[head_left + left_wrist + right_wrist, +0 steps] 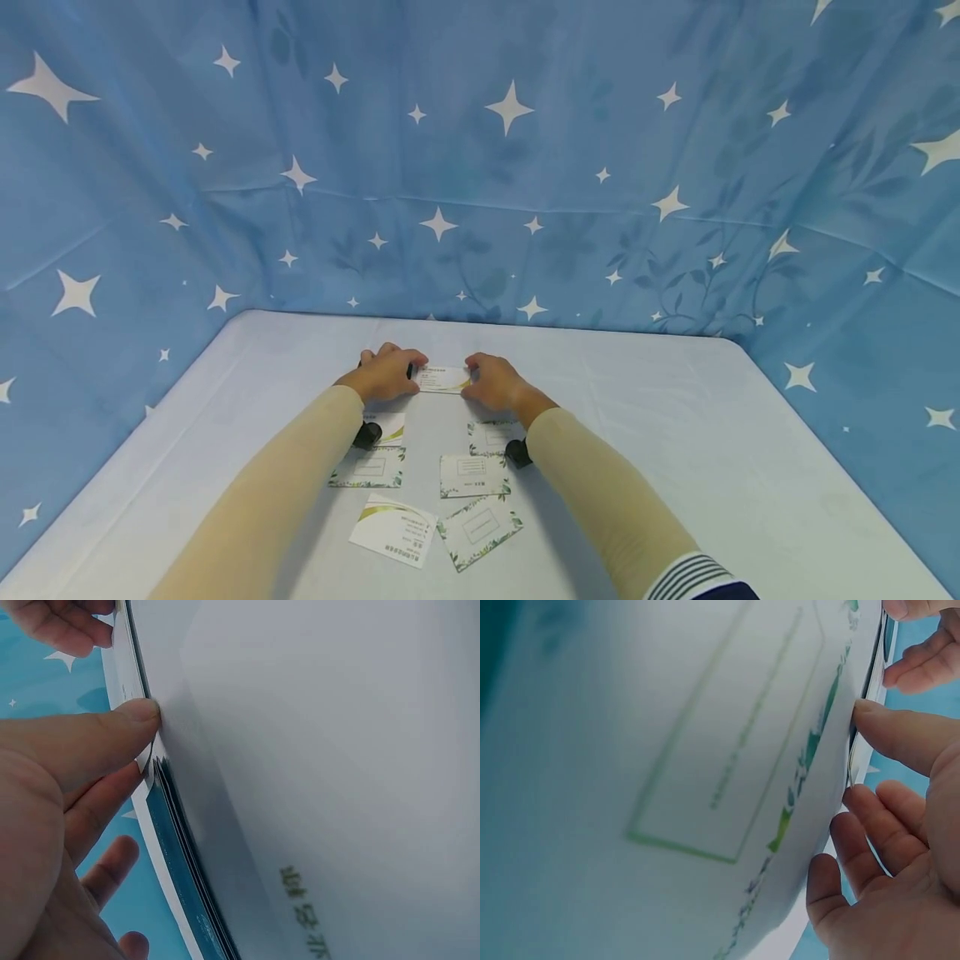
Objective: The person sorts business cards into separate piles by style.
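Note:
A white business card (444,380) with a gold curve lies at the far middle of the table. My left hand (384,374) pinches its left end between thumb and fingers, and my right hand (495,383) pinches the right end. In the left wrist view the thumb (139,712) presses on a thin card edge. The right wrist view has the thumb (870,712) on the card's edge as well. Below my left wrist, another gold-curved card (392,427) is partly covered by the arm. A leaf-bordered card (491,437) lies partly under my right wrist.
Nearer on the white table (645,400) are a leaf-bordered card (367,468), a tilted gold-curved card (395,533), a leaf-bordered card (472,479) and a tilted leaf-bordered one (480,529). A blue star-patterned curtain (480,167) hangs behind the table.

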{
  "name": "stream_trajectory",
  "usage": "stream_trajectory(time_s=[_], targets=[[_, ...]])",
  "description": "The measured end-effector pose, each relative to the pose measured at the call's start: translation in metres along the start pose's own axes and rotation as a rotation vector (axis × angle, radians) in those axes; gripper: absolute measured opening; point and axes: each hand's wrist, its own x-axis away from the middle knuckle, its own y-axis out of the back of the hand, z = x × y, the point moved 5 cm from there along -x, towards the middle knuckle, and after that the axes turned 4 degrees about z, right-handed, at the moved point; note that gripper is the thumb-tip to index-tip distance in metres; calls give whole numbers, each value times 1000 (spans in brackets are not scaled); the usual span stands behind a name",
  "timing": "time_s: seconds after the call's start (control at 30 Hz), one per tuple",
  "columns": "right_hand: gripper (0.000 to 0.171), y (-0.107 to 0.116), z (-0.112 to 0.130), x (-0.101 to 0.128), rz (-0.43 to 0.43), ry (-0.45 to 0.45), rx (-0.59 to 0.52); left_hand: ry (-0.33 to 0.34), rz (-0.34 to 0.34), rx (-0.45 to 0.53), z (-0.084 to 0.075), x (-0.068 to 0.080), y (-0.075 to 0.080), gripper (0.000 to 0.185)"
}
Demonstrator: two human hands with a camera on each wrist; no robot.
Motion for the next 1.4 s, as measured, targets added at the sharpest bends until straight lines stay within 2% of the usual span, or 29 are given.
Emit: stream_trajectory(time_s=[0.43,0.7,0.83,1.1,1.27,1.4], targets=[[55,2,0,1,-7,6,15,-13,-6,-20,-2,2,1,49],[56,-1,-2,1,2,6,15,-11,-2,-11,-2,4,-1,53],[59,-1,-3,2,6,-7,-16,-3,-11,24,0,8,-1,56],[61,1,5,19,21,47,-53,-21,-32,27,7,31,6,60],[62,0,24,33,46,133,-42,-24,-47,44,16,53,11,58],[62,-9,42,39,77,188,-36,-29,-48,64,25,70,11,58]])
